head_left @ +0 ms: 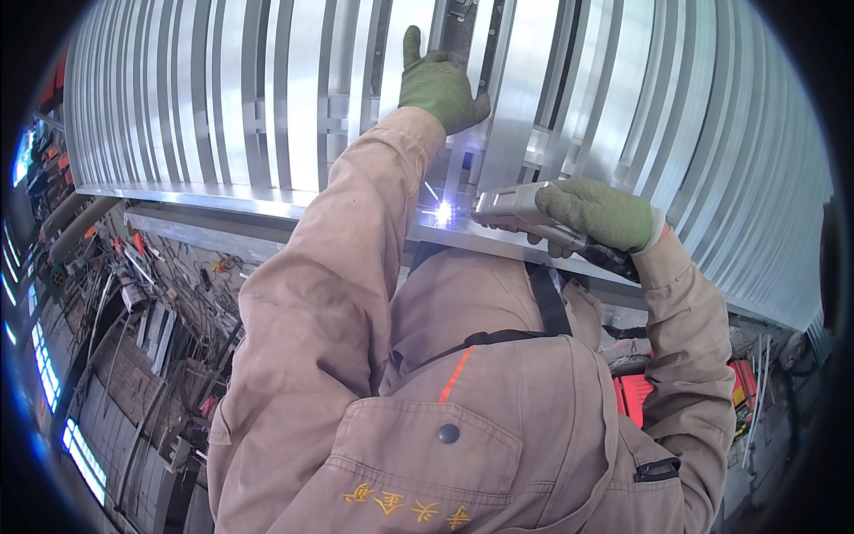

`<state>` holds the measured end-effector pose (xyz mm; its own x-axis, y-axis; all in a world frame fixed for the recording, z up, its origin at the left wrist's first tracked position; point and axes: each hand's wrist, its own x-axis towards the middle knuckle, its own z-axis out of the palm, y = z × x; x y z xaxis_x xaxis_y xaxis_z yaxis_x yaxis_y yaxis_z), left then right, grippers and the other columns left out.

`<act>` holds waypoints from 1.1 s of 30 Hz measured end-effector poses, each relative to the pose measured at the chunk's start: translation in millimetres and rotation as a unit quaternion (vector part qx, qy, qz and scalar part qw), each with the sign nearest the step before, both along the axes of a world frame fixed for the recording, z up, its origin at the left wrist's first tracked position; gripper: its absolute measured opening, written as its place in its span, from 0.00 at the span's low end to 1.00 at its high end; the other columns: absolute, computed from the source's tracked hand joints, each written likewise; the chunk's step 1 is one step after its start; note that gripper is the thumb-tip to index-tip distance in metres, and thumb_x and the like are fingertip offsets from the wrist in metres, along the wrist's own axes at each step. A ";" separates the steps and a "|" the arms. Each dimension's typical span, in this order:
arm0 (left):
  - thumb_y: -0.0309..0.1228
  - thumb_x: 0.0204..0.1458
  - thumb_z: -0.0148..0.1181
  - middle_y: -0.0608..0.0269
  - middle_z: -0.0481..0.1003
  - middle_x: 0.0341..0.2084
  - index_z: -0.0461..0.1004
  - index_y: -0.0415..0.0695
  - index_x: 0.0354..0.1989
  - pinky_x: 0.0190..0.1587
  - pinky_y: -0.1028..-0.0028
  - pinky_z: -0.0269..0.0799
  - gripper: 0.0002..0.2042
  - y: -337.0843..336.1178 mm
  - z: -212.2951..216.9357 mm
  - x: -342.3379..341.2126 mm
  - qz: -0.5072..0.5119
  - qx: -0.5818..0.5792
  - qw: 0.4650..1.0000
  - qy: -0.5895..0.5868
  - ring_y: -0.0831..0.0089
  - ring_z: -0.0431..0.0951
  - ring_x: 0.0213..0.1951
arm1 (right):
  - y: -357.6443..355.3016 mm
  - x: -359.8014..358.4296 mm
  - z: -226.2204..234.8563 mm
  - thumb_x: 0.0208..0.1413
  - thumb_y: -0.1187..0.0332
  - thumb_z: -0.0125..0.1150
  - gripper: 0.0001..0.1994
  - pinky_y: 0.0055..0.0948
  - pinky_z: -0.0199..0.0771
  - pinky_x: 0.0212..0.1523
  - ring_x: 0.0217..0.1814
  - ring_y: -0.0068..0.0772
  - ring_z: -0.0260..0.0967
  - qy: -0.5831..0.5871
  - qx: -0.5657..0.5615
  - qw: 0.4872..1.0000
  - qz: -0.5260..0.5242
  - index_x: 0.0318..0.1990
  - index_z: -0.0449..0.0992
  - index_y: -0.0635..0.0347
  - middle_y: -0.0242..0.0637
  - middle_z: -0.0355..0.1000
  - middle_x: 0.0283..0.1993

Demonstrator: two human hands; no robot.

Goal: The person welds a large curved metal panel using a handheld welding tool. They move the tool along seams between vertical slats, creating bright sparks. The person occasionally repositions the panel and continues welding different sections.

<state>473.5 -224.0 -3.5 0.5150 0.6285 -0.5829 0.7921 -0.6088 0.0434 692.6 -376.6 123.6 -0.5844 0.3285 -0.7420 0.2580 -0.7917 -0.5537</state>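
A panel of long silvery metal slats (298,98) lies in front of me, with a metal rail (525,246) along its near edge. My left hand (438,91), in a green glove, rests on the slats with fingers spread and holds nothing. In my right hand (598,214), gloved in green too, is a welding gun (511,206) with a grey boxy body, gripped by closed fingers. Its nose points left at the rail. A bright white-violet spark (444,214) burns just off the nose, where slat ends meet the rail, and hides the metal beneath it.
A dark cable (614,262) leaves the gun below my right wrist. To the left, the floor is littered with metal scraps and rods (160,329). Red objects (632,397) lie beside my right forearm. Thin pale rods (758,392) stand at the far right.
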 end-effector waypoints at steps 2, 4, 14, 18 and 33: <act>0.59 0.70 0.50 0.55 0.90 0.47 0.95 0.44 0.41 0.90 0.42 0.19 0.33 1.6 2.7 0.4 -0.006 -0.014 1.000 0.007 0.63 0.82 0.65 | -1.1 1.3 -1.8 0.82 0.33 0.50 0.37 0.32 0.83 0.46 0.44 0.28 0.80 0.004 -0.003 1.000 -0.001 0.74 0.80 0.58 0.37 0.84 0.51; 0.60 0.71 0.46 0.52 0.90 0.45 0.94 0.40 0.41 0.90 0.44 0.21 0.36 2.5 3.0 -1.2 -0.002 -0.019 1.000 -0.002 0.62 0.83 0.64 | -2.5 1.9 -4.2 0.82 0.33 0.50 0.37 0.32 0.84 0.46 0.44 0.28 0.80 0.014 -0.004 1.000 -0.007 0.75 0.80 0.58 0.37 0.84 0.52; 0.63 0.70 0.49 0.49 0.90 0.40 0.92 0.32 0.42 0.90 0.46 0.26 0.40 1.7 -8.6 -9.4 0.012 -0.014 0.999 -0.035 0.57 0.85 0.62 | -5.4 3.8 0.4 0.83 0.38 0.51 0.35 0.34 0.86 0.48 0.45 0.30 0.83 -0.035 -0.021 0.999 0.005 0.74 0.80 0.60 0.40 0.84 0.53; 0.67 0.68 0.53 0.47 0.90 0.47 0.93 0.37 0.40 0.90 0.43 0.25 0.40 0.4 -18.5 -14.8 0.001 0.006 0.999 -0.054 0.54 0.82 0.68 | -42.8 37.9 -1.1 0.81 0.42 0.54 0.33 0.35 0.87 0.49 0.47 0.34 0.85 -0.034 0.039 0.997 -0.061 0.72 0.79 0.66 0.46 0.85 0.56; 0.52 0.63 0.68 0.56 0.59 0.87 0.63 0.42 0.85 0.91 0.46 0.33 0.45 -33.1 -24.2 -9.9 0.121 0.116 0.968 -0.187 0.55 0.53 0.88 | -162.7 24.0 63.6 0.64 0.29 0.73 0.55 0.36 0.82 0.60 0.56 0.32 0.81 -0.026 0.029 0.894 -0.446 0.84 0.67 0.67 0.42 0.81 0.64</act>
